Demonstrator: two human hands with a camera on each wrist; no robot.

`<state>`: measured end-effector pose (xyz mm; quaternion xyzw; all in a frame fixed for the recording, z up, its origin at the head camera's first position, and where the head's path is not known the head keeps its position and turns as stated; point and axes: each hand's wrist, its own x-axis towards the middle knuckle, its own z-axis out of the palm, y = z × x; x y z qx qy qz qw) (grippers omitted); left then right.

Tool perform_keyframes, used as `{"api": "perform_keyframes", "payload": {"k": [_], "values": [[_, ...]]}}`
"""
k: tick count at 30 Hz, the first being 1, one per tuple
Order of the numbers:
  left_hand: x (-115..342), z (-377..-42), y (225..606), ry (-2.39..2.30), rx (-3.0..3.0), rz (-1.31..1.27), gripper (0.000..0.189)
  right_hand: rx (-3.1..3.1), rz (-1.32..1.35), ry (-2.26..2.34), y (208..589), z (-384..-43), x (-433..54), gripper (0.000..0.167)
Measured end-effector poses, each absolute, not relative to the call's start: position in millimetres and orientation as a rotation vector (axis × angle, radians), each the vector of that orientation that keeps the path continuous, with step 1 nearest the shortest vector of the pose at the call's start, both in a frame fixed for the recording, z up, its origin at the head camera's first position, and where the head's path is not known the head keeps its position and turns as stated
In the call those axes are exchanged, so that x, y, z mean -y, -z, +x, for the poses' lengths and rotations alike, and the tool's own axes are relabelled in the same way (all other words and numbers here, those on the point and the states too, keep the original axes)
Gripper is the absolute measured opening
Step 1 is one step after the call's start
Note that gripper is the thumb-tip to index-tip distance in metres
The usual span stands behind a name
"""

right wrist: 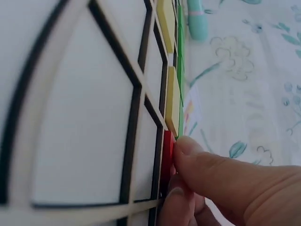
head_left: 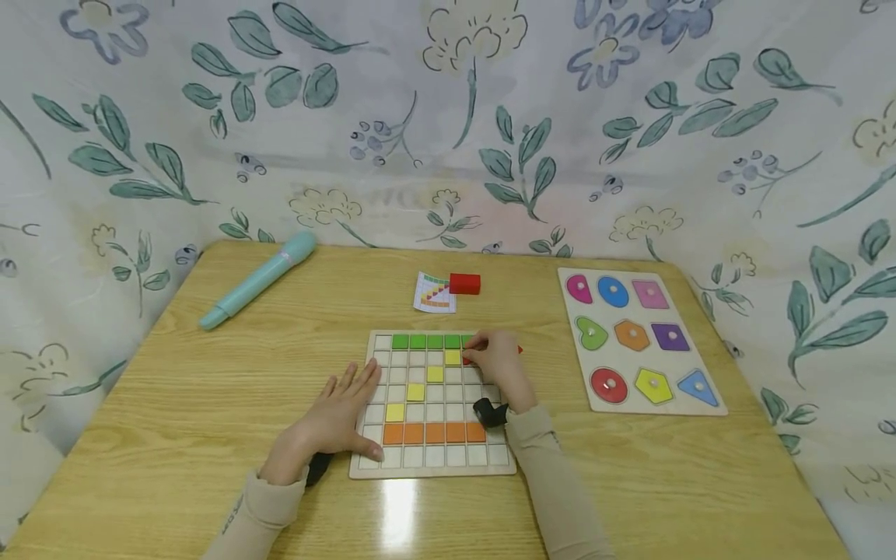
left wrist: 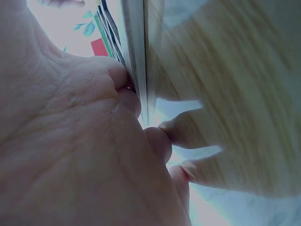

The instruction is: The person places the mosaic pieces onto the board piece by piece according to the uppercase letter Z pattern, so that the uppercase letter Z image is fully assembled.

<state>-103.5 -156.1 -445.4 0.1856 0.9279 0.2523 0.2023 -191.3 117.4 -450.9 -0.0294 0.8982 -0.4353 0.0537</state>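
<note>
In the head view a white grid board (head_left: 434,456) lies at mid-table. It holds a row of green tiles (head_left: 418,341), a diagonal of yellow tiles (head_left: 416,392) and a row of orange tiles (head_left: 435,433). My right hand (head_left: 495,359) pinches a small red tile (right wrist: 167,157) at the cell beside the topmost yellow tile; the fingers cover part of it. My left hand (head_left: 334,420) rests with spread fingers along the board's left edge, its thumb over the lower left corner. The left wrist view shows the fingertips at that edge.
Behind the board are a patterned card (head_left: 434,302) and a red block (head_left: 465,284) overlapping it. A small red piece (head_left: 520,350) peeks out beyond my right hand. A shape puzzle board (head_left: 602,310) lies at the right, a teal microphone-like object (head_left: 259,280) at the back left.
</note>
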Motion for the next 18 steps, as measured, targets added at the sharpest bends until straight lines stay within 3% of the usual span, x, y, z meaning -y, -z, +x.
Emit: {"api": "perform_keyframes", "payload": {"k": [14, 18], "values": [[154, -105, 447, -0.713, -2.588, 0.527, 0.128, -2.71, 0.084, 1.619, 455, -201, -165, 0.026], [154, -104, 445, -0.718, -2.588, 0.526, 0.128, -2.762, 0.126, 1.431, 458, -200, -182, 0.036]]}}
